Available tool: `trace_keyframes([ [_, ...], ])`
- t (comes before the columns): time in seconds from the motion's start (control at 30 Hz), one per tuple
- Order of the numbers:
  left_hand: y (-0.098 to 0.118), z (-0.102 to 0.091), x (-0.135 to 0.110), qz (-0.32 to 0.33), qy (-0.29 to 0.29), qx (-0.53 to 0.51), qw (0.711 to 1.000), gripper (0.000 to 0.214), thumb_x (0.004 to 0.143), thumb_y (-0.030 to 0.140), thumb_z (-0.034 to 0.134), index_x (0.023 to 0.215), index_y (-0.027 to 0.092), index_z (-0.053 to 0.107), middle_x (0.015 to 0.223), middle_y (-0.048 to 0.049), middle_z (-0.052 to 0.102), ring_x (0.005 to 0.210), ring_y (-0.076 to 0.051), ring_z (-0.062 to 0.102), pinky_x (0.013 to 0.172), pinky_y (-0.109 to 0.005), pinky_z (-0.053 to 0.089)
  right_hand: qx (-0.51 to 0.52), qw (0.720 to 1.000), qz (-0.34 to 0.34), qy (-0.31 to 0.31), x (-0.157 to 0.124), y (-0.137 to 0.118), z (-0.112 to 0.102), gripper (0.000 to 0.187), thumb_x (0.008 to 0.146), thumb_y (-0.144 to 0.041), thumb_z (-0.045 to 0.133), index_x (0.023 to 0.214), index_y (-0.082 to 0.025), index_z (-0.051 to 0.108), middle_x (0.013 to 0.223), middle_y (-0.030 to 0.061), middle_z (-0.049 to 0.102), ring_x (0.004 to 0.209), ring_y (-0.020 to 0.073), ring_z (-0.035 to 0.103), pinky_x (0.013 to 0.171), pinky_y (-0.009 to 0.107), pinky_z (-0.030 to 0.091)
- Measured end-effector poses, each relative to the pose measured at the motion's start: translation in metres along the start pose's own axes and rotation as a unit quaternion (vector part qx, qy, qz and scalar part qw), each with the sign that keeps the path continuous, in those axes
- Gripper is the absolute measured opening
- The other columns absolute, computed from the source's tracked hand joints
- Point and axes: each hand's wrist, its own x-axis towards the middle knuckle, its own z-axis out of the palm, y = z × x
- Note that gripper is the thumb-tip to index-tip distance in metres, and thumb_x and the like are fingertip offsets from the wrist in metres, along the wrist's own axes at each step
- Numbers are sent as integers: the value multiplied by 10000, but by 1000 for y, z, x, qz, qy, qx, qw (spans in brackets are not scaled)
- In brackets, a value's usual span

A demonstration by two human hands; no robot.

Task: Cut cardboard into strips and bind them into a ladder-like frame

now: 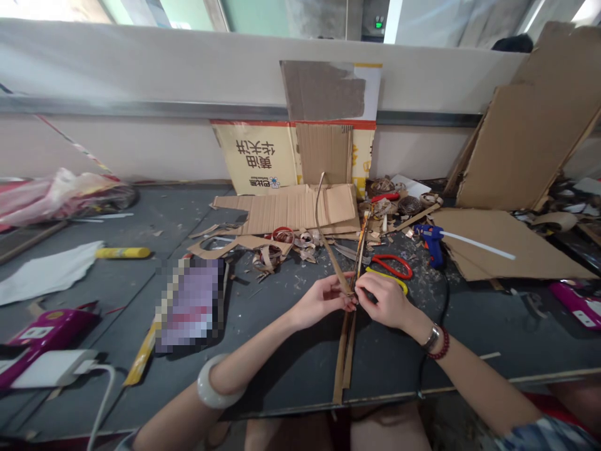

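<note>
Nearest you, the lower ends of the long cardboard strips point(339, 376) are lying almost at the near edge of the dark surface point(282, 376), pointing toward your lap. Just beyond, your L hand point(326, 294) is grasping a loose strip point(339, 274) low down, its fingers curling round it; the rest is rising in a curve, its far end sticking up free. Your R hand point(387, 300) is pinching at the same spot, thumb and index closing on the bundle; can't tell which layer it's gripping, as the fingers are hiding it.

Progress, approx: strips are looking cut and gathered, so prep's prob. done. The join between your fingers is looking mid-way, and the loose strip's long tail isn't being wrapped or fixed down yet, so that's likely what's left. Can't tell if any glue is already holding.

Just past your R hand, scissors w/ red and yellow handles point(394, 266) are lying within reach, and farther R a blue glue gun point(429, 244) is resting w/ a white stick point(479, 244) jutting out; neither's being held. Farther back, curled scraps point(267, 258) and corrugated pcs point(291, 213) are cluttering the surface, and at the very back a printed carton panel point(258, 150) is leaning against the low wall point(164, 69).
</note>
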Motion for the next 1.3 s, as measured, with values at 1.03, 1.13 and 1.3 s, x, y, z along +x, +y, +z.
trace_keyframes([
  [1.03, -7, -2, -3, 57, -42, 90, 993, 790, 797, 279, 589, 1409, 157, 104, 801, -63, 639, 713, -154, 620, 709, -306, 489, -46, 997, -36, -49, -2, 3, 1, 123, 858, -228, 474, 883, -177, 583, 827, 57, 633, 791, 167, 577, 716, 292, 465],
  [1.13, -9, -2, -3, 80, -40, 89, 992, 886, 815, 274, 568, 1409, 192, -85, 764, -48, 628, 697, -152, 624, 674, -290, 492, -40, 997, -39, -47, -1, 5, 2, 144, 871, -234, 467, 884, -175, 599, 824, 59, 646, 792, 165, 587, 731, 297, 472],
  [1.3, -12, -3, -2, 85, -30, 88, 992, 913, 827, 261, 548, 1389, 192, -169, 745, -35, 620, 698, -150, 627, 685, -297, 494, -29, 998, -36, -48, -2, 7, 4, 167, 881, -229, 459, 880, -168, 615, 803, 56, 658, 767, 157, 595, 720, 296, 482],
])
